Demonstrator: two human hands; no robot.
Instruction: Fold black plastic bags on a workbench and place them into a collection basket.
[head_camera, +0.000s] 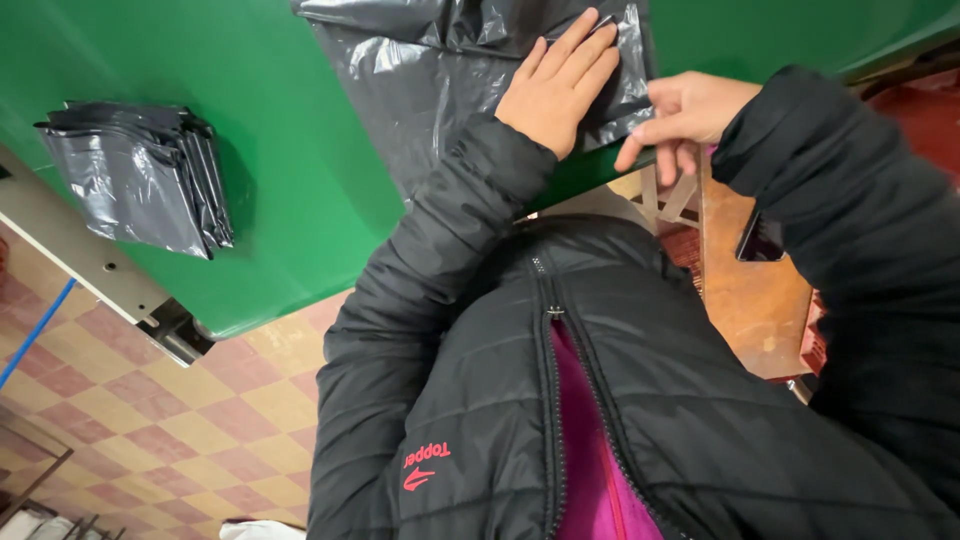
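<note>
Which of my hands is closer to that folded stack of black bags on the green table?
Left. The left hand lies flat on the spread black bag, nearer the stack; the right hand pinches its far edge.

Black plastic bag (430, 90) lies spread on the green table (290, 190), glossy and wrinkled; my left hand (558, 88) rests flat on its near corner, and my right hand (685, 115) pinches its edge at the table's rim. Stack of folded black bags (140, 180), roughly rectangular, sits well apart near the table's other edge. A small red logo patch (425, 465) shows on my black jacket (640, 400).
</note>
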